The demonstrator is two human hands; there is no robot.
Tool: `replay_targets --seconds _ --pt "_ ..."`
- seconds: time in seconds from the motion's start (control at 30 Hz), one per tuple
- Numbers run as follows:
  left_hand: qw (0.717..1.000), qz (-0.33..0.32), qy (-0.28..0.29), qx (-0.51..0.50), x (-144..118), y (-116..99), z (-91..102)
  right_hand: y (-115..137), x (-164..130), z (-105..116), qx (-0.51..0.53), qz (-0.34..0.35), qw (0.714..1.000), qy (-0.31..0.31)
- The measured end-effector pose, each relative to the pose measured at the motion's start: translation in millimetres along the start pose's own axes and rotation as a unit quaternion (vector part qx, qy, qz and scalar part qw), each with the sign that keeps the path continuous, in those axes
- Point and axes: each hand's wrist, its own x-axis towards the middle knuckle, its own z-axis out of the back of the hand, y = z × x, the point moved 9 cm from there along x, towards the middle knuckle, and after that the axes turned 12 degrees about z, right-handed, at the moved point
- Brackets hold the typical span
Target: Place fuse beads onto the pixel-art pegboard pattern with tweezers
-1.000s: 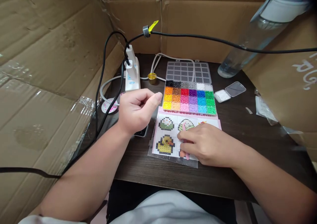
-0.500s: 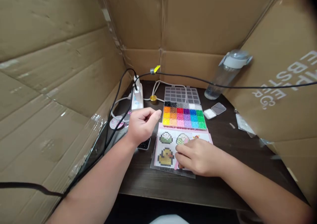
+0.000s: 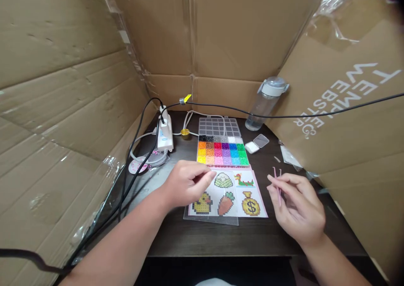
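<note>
My right hand point(image 3: 298, 206) is raised over the dark table at the right and holds pink tweezers point(image 3: 278, 180), tips pointing up. My left hand point(image 3: 189, 183) rests with curled fingers on the upper left corner of the pink bead pattern sheet point(image 3: 229, 195), which lies under a clear pegboard and shows a duck, a carrot and a money bag. Just behind the sheet sits the open bead box point(image 3: 222, 153) with its many coloured compartments.
A clear bottle point(image 3: 265, 102) stands at the back right. A white power strip point(image 3: 166, 134) with black cables, a gold cap point(image 3: 185, 132) and a small white bead case point(image 3: 256, 144) lie on the table point(image 3: 246, 235). Cardboard walls enclose all sides.
My right hand lifted off the pattern sheet with the pink tweezers and moved right. My left hand came down onto the sheet's corner. The camera pulled back and up.
</note>
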Motion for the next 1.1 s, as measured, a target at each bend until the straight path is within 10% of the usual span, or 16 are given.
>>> replay_targets --seconds 0.27,0.57,1.1 --pt "0.964 -0.021 0.212 0.158 -37.0 -32.6 -71.6 -8.2 -26.6 8.6 -0.028 -0.091 0.991 -0.097" --pt "0.93 0.072 0.235 0.273 -95.5 -23.2 -99.4 -14.4 -26.4 9.4 0.041 -0.086 0.989 -0.112" --pt "0.939 0.075 0.192 0.276 -109.4 -31.1 -97.6 -24.6 -34.9 -0.5 0.08 -0.136 0.985 -0.074"
